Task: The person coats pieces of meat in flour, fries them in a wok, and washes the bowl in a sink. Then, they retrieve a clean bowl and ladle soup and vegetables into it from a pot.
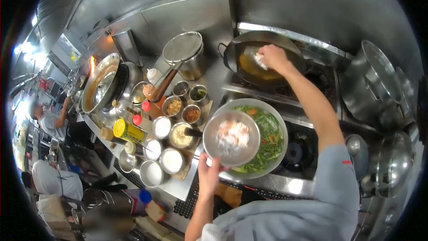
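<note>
Both hands busy: left [208, 175] grips bowl [231, 137] (right [273, 58] pinches food [260, 60]).

Glossy steel bowl [231, 137], dark matt wok [263, 58], grey cloth sleeve [336, 174]

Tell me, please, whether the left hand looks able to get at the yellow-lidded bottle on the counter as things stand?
Probably not right away: the left hand is occupied, gripping the rim of the small metal bowl of floured pieces. The yellow-lidded bottle lies to its left, beyond a cluster of condiment pots, with nothing covering it.
</note>
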A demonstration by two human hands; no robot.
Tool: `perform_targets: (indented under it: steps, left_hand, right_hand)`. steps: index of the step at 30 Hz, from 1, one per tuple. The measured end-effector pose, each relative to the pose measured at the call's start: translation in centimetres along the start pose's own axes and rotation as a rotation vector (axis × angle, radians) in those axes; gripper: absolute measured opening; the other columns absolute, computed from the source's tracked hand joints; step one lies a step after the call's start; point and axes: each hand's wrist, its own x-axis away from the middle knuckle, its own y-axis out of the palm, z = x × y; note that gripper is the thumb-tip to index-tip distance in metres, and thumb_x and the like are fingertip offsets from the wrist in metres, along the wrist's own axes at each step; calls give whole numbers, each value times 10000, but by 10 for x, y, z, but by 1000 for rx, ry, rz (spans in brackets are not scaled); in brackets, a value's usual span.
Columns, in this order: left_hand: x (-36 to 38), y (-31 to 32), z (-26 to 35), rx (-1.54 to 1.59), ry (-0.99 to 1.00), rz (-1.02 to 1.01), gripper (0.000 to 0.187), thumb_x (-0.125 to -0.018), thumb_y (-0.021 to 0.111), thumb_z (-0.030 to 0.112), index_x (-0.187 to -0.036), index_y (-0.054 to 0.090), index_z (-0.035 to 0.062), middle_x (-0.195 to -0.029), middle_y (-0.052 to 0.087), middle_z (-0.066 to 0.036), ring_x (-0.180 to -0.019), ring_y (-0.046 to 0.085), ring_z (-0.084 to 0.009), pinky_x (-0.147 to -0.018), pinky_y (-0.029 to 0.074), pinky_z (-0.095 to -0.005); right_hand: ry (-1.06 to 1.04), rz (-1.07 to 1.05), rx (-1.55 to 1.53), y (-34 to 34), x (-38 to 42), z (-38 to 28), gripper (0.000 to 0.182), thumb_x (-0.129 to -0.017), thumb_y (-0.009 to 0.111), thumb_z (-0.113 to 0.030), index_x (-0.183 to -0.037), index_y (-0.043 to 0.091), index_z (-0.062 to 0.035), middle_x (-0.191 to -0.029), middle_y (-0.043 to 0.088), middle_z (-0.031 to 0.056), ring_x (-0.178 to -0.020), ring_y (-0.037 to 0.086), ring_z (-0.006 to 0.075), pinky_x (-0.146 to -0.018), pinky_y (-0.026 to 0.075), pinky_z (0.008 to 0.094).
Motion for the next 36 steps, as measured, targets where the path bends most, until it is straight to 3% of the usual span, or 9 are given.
perform_targets:
  steps: [6, 9, 13, 15, 19, 23, 28, 32, 36]
  left_hand:
    - [27, -30, 1, -78, -45, 122, 127, -944, 556, 104, -936, 446, 41, -886, 589, -87, -755, 623, -145, -651, 574, -271]
    - [26, -28, 13, -16, -63, 161, 104, -917, 535, 64, -909, 432, 72, -772, 475, -10, -660, 523, -86, -644, 579, -296]
    - [10, -39, 11, -2, -60, 77, 108, -934, 536, 68, -936, 428, 60, -856, 531, -46, -740, 580, -120, -656, 585, -301]
    - [-4, -44, 6, -44, -66, 24, 113, -949, 534, 71, -961, 424, 47, -941, 584, -80, -822, 630, -151, -661, 583, -291]
    - [-28, -32, 6, 57, 33, -141, 119, -937, 525, 52, -952, 408, 67, -996, 566, -91, -843, 633, -173, -660, 583, -287]
    - [-42, -24, 3, 39, 41, -250, 156, -922, 546, 35, -919, 394, 69, -1031, 498, -71, -907, 600, -170, -655, 591, -280]
    - [-46, -16, 2, -52, 142, -317, 165, -898, 567, 11, -937, 408, 27, -1103, 393, -79, -971, 566, -200, -668, 623, -291]
    - [-53, -16, -6, -48, 131, -309, 173, -901, 567, 19, -943, 400, 24, -1100, 381, -94, -988, 568, -223, -684, 631, -303]
    - [-58, -14, -10, 40, 31, -297, 167, -919, 550, 37, -952, 386, 40, -1108, 443, -118, -978, 595, -245, -690, 627, -319]
  right_hand:
    - [102, -110, 10, 91, -41, 17, 134, -790, 621, -91, -884, 716, -86, -935, 684, 194, -894, 664, 361, -782, 535, 462]
    - [171, -32, 42, 91, -65, 18, 178, -793, 619, -80, -947, 708, -80, -956, 685, 186, -935, 655, 362, -799, 532, 460]
    - [177, 74, -16, -32, -65, -25, 242, -836, 592, -114, -1050, 705, -127, -968, 691, 150, -921, 656, 342, -804, 532, 446]
    - [-89, 441, -152, -74, -45, -34, 242, -847, 610, -156, -1073, 697, -137, -944, 694, 124, -844, 665, 303, -760, 534, 417]
    - [-143, 298, -368, -147, 47, -103, 208, -835, 641, -154, -1027, 698, -101, -900, 690, 111, -749, 656, 267, -705, 522, 372]
    - [-404, -3, -358, -112, 116, -138, 95, -781, 691, -186, -813, 705, -98, -814, 673, 94, -735, 644, 285, -663, 513, 385]
    - [-425, -330, -79, -50, 158, -173, 176, -784, 653, -177, -948, 696, -129, -1004, 634, 48, -958, 624, 258, -726, 537, 390]
    - [-516, -56, 85, -3, 191, -188, 278, -729, 668, -144, -980, 667, -26, -1096, 603, 117, -1059, 595, 264, -767, 528, 381]
    - [-473, -71, 188, 8, 194, -186, 299, -715, 664, -135, -998, 675, -39, -1145, 590, 107, -1082, 582, 266, -774, 529, 400]
